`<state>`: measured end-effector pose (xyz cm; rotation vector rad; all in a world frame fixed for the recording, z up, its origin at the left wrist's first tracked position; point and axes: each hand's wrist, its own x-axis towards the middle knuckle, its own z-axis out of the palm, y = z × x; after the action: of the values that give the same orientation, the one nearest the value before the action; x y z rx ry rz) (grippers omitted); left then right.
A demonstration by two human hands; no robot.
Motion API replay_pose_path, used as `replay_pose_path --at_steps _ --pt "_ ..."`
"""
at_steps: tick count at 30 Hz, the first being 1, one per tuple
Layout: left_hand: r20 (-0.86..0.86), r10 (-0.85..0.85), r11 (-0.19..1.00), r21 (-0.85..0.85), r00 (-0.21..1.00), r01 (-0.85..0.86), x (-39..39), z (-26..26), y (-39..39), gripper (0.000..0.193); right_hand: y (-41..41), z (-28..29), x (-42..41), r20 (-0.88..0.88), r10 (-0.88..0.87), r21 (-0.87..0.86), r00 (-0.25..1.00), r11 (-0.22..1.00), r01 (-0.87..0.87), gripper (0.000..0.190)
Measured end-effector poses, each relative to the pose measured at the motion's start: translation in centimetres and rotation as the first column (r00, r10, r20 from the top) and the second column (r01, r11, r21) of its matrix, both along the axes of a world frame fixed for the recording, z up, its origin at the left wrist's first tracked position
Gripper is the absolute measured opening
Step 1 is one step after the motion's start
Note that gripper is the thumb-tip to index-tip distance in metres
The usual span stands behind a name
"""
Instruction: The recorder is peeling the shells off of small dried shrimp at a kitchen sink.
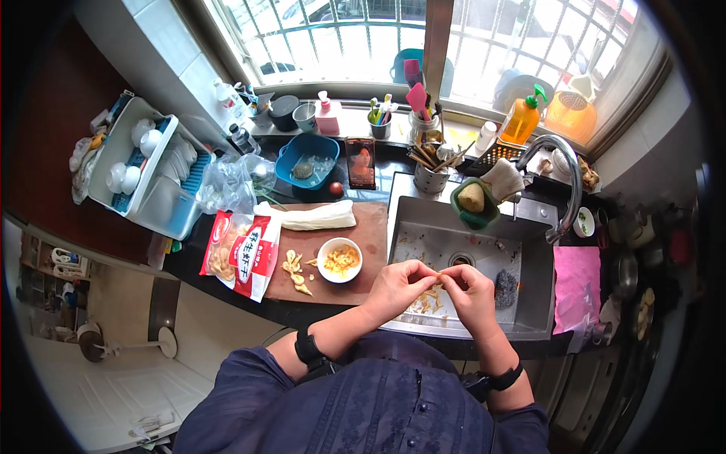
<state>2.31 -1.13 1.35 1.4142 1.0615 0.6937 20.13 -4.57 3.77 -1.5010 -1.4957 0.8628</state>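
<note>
My left hand (pixel 400 288) and my right hand (pixel 469 289) meet fingertip to fingertip over the near part of a stainless steel sink (pixel 537 284). Between them they pinch a small dried shrimp, mostly hidden by the fingers. Shell scraps (pixel 426 302) lie on the sink bottom below. To the left, a white bowl (pixel 340 260) of orange shrimp pieces stands on a brown cutting board (pixel 371 227). Several whole dried shrimp (pixel 295 271) lie on the board beside the bowl. A red and white plastic bag of dried shrimp (pixel 241 255) overlaps the board's left edge.
A folded white cloth (pixel 317 215) lies along the board's far edge. Behind are a blue basin (pixel 307 162) and a propped phone (pixel 361 163). The faucet (pixel 574 187) arches over the sink's right corner. A steel scrubber (pixel 505 288) lies in the sink; a pink cloth (pixel 577 286) is right of it.
</note>
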Motion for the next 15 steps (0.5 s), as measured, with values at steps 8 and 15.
replay_pose_path --at_steps 8,15 --pt "0.048 -0.002 0.998 -0.065 0.999 0.005 -0.4 -0.6 0.3 0.017 0.4 -1.5 -0.3 -0.100 -0.014 -0.079 0.995 0.997 0.006 0.008" --pt "0.212 -0.018 0.987 -0.154 0.977 0.051 -0.6 -1.0 0.7 0.017 1.2 -2.3 0.4 -0.477 -0.046 -0.252 0.878 0.964 -0.086 0.010"
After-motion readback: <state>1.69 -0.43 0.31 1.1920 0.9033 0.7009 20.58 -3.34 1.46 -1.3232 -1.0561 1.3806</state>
